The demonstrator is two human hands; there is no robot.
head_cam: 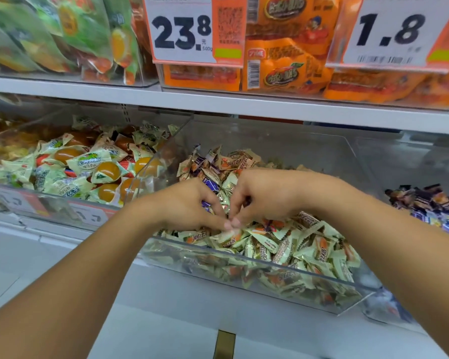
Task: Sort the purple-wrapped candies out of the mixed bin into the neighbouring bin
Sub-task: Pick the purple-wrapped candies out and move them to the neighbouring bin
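Observation:
The clear mixed bin (pixel 257 263) in the middle holds mostly cream-and-orange wrapped candies (pixel 306 252). Purple-wrapped candies (pixel 211 183) lie among them toward its back left. My left hand (pixel 192 206) and my right hand (pixel 265 195) are both inside this bin, side by side, fingers curled down into the pile with the fingertips meeting. Part of a purple wrapper (pixel 205 203) shows under my left fingers; whether either hand grips a candy is hidden. The neighbouring bin (pixel 410 172) on the right holds a heap of purple-wrapped candies (pixel 430 206).
A clear bin of green-and-orange jelly packs (pixel 83 167) stands to the left. A white shelf (pixel 218 102) runs above the bins, carrying orange snack bags (pixel 290 71) and price tags (pixel 184 32). The white shelf front (pixel 166 294) lies below.

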